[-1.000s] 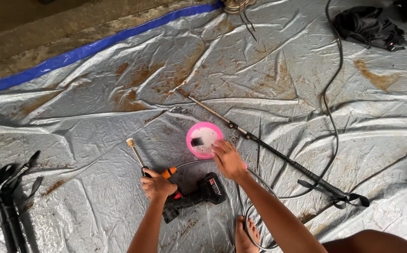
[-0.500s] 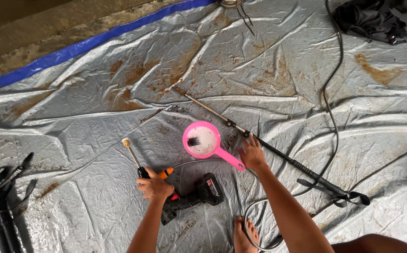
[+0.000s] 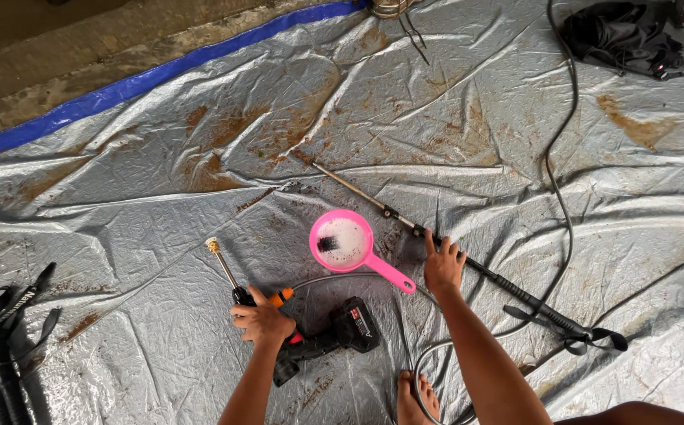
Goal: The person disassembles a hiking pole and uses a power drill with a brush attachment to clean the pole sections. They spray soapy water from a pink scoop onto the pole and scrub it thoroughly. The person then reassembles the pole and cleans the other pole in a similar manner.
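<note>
Head view, looking down at a crinkled grey tarp (image 3: 161,181) with rust-brown stains and a blue edge (image 3: 145,75) running across the upper left of the frame.

Left hand (image 3: 261,321), lower centre-left, closes around the grip of a cordless spray gun (image 3: 322,340). The gun is black with orange and red parts, lies on the tarp, and its short lance with a brass nozzle (image 3: 213,245) points toward upper left.

Right hand (image 3: 443,266), centre-right, rests fingers spread on a long black wand (image 3: 468,264). The wand lies diagonally from centre frame down to lower right. The hand presses flat on it; cannot tell if it actually grasps.

Pink scoop (image 3: 351,245) with a handle sits between the hands, just left of the right hand, not touched. It has foamy water and a small black brush inside.

Grey hose (image 3: 357,277) curves from the spray gun past the scoop handle, then loops down near a bare foot (image 3: 417,397) at bottom centre.

Thin black cable (image 3: 564,173) runs from the top right down to the wand's lower end. Black cloth bundle (image 3: 621,35) in the upper right corner. Black straps (image 3: 7,338) at the lower left edge.
</note>
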